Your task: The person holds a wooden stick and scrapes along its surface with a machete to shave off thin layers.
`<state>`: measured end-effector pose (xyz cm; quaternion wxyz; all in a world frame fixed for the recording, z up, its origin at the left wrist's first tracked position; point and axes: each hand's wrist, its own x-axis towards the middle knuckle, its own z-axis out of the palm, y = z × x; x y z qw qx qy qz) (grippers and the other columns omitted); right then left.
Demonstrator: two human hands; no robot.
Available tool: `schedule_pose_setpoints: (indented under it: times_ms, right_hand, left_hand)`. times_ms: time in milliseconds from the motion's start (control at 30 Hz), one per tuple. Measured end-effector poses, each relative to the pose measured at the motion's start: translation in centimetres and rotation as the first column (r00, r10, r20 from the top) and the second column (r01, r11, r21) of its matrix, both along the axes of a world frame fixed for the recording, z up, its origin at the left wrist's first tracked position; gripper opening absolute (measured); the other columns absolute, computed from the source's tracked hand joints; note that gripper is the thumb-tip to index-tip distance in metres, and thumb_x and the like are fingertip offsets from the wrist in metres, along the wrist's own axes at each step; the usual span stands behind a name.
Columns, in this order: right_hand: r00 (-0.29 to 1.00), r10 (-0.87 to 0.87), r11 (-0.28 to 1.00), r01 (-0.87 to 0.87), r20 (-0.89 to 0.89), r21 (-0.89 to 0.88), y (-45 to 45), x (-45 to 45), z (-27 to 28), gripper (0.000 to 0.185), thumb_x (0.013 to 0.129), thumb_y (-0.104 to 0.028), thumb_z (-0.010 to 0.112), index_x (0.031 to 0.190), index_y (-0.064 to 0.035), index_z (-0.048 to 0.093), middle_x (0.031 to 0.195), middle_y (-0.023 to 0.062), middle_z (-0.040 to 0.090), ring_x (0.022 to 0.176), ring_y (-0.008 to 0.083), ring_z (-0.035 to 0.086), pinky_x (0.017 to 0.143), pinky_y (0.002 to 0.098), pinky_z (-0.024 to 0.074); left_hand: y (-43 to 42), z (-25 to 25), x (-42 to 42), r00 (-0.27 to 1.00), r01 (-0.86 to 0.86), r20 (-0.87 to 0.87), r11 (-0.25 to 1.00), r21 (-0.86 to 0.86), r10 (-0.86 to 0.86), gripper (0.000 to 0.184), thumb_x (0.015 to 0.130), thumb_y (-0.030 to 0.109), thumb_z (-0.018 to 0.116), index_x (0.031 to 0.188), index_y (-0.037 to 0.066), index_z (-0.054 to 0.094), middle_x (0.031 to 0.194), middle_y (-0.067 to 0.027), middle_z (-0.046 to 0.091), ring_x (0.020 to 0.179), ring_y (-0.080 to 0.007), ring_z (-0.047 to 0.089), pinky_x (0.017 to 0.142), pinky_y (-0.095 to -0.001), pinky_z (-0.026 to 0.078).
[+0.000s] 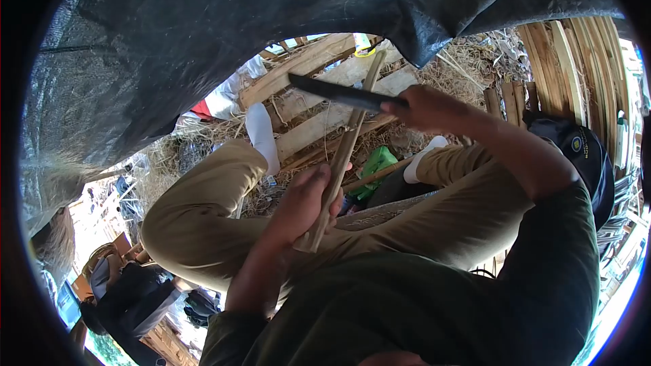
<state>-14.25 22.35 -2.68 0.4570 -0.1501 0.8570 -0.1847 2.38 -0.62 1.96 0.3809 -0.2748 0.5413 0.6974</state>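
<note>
My left hand [306, 200] is wrapped around the lower part of a long split strip of wood or bamboo [347, 141]. The strip slants up and away from my lap, its near end close to my thigh. In my right hand [424, 110] is a large dark-bladed knife [332, 90], machete-like, gripped at its handle end. Its blade points left and crosses the upper part of the strip; whether the edge touches the wood I cannot tell. My fingers hide most of the handle.
A dark plastic sheet [203, 20] hangs low overhead. Wooden planks [319, 132] lie on ground strewn with shavings [475, 61]. A green plastic bag [377, 166] rests between my legs. Upright wood strips [576, 61] and a dark blue bag or cap [583, 149] are at right.
</note>
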Motion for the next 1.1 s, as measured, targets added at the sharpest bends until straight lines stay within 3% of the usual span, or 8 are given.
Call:
schedule_pose_setpoints:
  times_ms: [133, 167, 267, 433, 533, 567, 633, 1100]
  right_hand:
    - [0.993, -0.075, 0.997, 0.078, 0.096, -0.025, -0.7, 2.2, 0.4, 0.055, 0.099, -0.051, 0.048, 0.089, 0.001, 0.065, 0.055, 0.0079, 0.058, 0.044, 0.0189, 0.056, 0.047, 0.0395, 0.0451]
    - [1.0, -0.006, 0.979, 0.008, 0.013, -0.203, -0.9, 3.9, 0.9, 0.054, 0.099, -0.05, 0.048, 0.089, 0.001, 0.064, 0.054, 0.0059, 0.057, 0.043, 0.0186, 0.056, 0.045, 0.0386, 0.0462]
    - [0.968, -0.067, 0.995, 0.084, 0.241, -0.062, -1.3, 2.2, 3.2, 0.056, 0.099, -0.049, 0.047, 0.088, 0.0033, 0.062, 0.054, 0.0049, 0.056, 0.042, 0.0177, 0.058, 0.041, 0.0364, 0.0471]
    - [0.996, -0.078, 0.997, 0.077, 0.047, 0.014, -0.6, 1.7, 1.6, 0.056, 0.099, -0.05, 0.047, 0.091, 0.0038, 0.063, 0.056, 0.0061, 0.058, 0.043, 0.0176, 0.058, 0.042, 0.0365, 0.0481]
    - [0.998, 0.021, 0.974, -0.006, 0.063, -0.227, -1.4, 4.0, 2.9, 0.058, 0.099, -0.049, 0.047, 0.09, 0.0052, 0.063, 0.058, 0.0079, 0.059, 0.044, 0.018, 0.059, 0.043, 0.0364, 0.0485]
    - [0.972, 0.003, 0.998, 0.013, 0.237, -0.064, -1.6, 2.9, 3.7, 0.056, 0.099, -0.048, 0.047, 0.09, 0.0047, 0.065, 0.06, 0.0101, 0.061, 0.047, 0.0193, 0.061, 0.045, 0.0363, 0.0498]
    - [0.988, 0.01, 0.998, -0.001, 0.155, -0.056, -0.9, 1.6, 2.7, 0.052, 0.099, -0.047, 0.049, 0.096, 0.0015, 0.064, 0.057, 0.0063, 0.057, 0.044, 0.0175, 0.058, 0.042, 0.0352, 0.0479]
    - [0.99, -0.021, 0.997, 0.03, 0.141, -0.065, -1.1, 3.2, 2.9, 0.052, 0.098, -0.046, 0.049, 0.09, 0.0049, 0.059, 0.059, 0.0073, 0.056, 0.044, 0.0175, 0.056, 0.042, 0.0358, 0.047]
  left_hand:
    - [0.3, 1.1, -0.6, 1.0, -0.006, 0.026, 1.0, -0.019, 0.007, 0.046, 0.106, 0.036, 0.031, 0.134, 0.005, 0.05, 0.058, -0.0006, 0.045, 0.043, -0.0087, 0.041, 0.04, -0.0235, 0.037]
    - [0.3, 1.1, -0.2, 0.999, 0.0, 0.039, 1.0, -0.003, 0.0, 0.046, 0.105, 0.037, 0.03, 0.133, 0.005, 0.051, 0.06, -0.0013, 0.047, 0.044, -0.0097, 0.044, 0.042, -0.0249, 0.04]
    - [0.0, 0.8, 0.2, 0.998, -0.003, 0.057, 0.999, 0.032, 0.001, 0.046, 0.105, 0.037, 0.03, 0.132, 0.006, 0.051, 0.062, -0.0019, 0.05, 0.046, -0.0105, 0.047, 0.043, -0.026, 0.042]
    - [0.2, 0.7, -0.1, 0.998, -0.051, 0.037, 0.998, 0.029, 0.05, 0.044, 0.106, 0.034, 0.032, 0.133, 0.005, 0.052, 0.059, -0.0006, 0.045, 0.044, -0.0081, 0.042, 0.039, -0.0225, 0.037]
    - [0.6, 0.2, 1.0, 0.999, -0.01, -0.039, 0.999, -0.049, 0.008, 0.043, 0.105, 0.033, 0.032, 0.13, 0.005, 0.053, 0.059, -0.0009, 0.046, 0.042, -0.0083, 0.041, 0.039, -0.0225, 0.036]
    - [0.5, 0.2, 0.8, 1.0, -0.009, -0.03, 1.0, -0.027, 0.009, 0.037, 0.105, 0.034, 0.032, 0.118, 0.006, 0.052, 0.06, -0.002, 0.049, 0.044, -0.01, 0.044, 0.04, -0.0247, 0.038]
    - [0.1, 0.3, 0.6, 1.0, -0.02, -0.006, 0.999, 0.025, 0.02, 0.036, 0.104, 0.036, 0.032, 0.092, 0.008, 0.05, 0.062, -0.0041, 0.055, 0.047, -0.0136, 0.051, 0.044, -0.0289, 0.044]
    - [0.1, 0.7, 1.1, 0.997, 0.046, -0.06, 0.994, -0.098, -0.052, 0.033, 0.103, 0.034, 0.036, 0.093, 0.007, 0.053, 0.063, -0.0034, 0.055, 0.049, -0.0139, 0.052, 0.044, -0.029, 0.044]
